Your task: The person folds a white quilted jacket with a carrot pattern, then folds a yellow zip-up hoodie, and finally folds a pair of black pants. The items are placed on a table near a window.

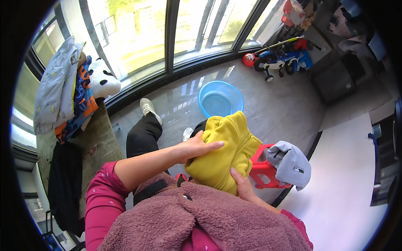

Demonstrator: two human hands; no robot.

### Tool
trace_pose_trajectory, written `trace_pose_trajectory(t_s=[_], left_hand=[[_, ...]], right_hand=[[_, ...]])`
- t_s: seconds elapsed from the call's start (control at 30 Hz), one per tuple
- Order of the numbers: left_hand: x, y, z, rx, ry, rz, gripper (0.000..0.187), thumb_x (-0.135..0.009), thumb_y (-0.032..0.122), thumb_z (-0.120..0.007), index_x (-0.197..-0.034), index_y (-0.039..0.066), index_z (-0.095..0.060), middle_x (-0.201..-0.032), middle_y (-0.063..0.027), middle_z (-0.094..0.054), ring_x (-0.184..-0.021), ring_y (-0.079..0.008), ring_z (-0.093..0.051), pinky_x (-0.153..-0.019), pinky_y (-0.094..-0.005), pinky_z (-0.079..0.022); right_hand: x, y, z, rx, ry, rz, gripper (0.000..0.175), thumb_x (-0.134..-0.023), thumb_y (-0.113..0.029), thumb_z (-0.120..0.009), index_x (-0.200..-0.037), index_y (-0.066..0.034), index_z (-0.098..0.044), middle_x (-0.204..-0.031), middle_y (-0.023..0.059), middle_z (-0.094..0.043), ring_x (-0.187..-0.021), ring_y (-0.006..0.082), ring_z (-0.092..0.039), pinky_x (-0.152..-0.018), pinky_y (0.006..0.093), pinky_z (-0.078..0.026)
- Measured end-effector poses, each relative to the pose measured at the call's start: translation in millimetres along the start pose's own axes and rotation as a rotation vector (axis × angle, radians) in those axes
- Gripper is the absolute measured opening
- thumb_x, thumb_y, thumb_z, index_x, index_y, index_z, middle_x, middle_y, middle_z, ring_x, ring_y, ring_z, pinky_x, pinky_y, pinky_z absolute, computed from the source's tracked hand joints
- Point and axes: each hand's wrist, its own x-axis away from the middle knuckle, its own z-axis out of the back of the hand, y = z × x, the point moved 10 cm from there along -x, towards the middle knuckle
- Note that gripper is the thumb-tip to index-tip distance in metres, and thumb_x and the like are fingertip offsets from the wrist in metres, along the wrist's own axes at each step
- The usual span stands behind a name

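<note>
A folded yellow fleece garment [226, 147], with a zip and a collar, lies bundled over my lap. My left hand [201, 147] rests across its upper left side, thumb on top and the fingers tucked out of sight. At its lower right edge, my right hand [243, 185] holds the fleece with the thumb over the cloth. A red plastic stool [262, 169] stands to the right, and a folded grey garment [290, 164] bearing writing is draped over it.
A blue basin [220, 99] sits on the tiled floor ahead. Clothes [59, 91] and a panda plush [102, 80] are heaped on a wooden table [102, 138] at left. Near the windows stands a child's bicycle [279, 61]. A white wall [339, 169] bounds the right.
</note>
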Motion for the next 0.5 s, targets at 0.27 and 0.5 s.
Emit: trace_pose_trajectory(t_s=[0.27,0.5], left_hand=[[7.7,-12.0,-2.4,0.348,-0.015,-0.160,0.095,-0.083,0.008,-0.077,-0.160,0.010,-0.022,-0.141,-0.0162,-0.052,-0.128,-0.0264,-0.055,-0.106,-0.0410,-0.048],[64.0,40.9,5.9,0.592,0.010,-0.380,0.087,-0.085,0.008,-0.076,-0.158,0.010,-0.028,-0.138,-0.0128,-0.055,-0.126,-0.0238,-0.058,-0.105,-0.0389,-0.050]], right_hand=[[-22.0,-20.7,48.6,0.538,0.116,0.110,0.064,-0.094,-0.040,-0.076,-0.139,0.0013,-0.055,-0.133,0.0129,-0.064,-0.117,0.0202,-0.063,-0.095,0.0364,-0.053],[2.4,1.4,45.8,-0.184,0.075,-0.162,0.058,-0.107,-0.048,-0.050,-0.145,-0.0048,-0.050,-0.145,0.0112,-0.057,-0.131,0.0268,-0.057,-0.109,0.0419,-0.048]])
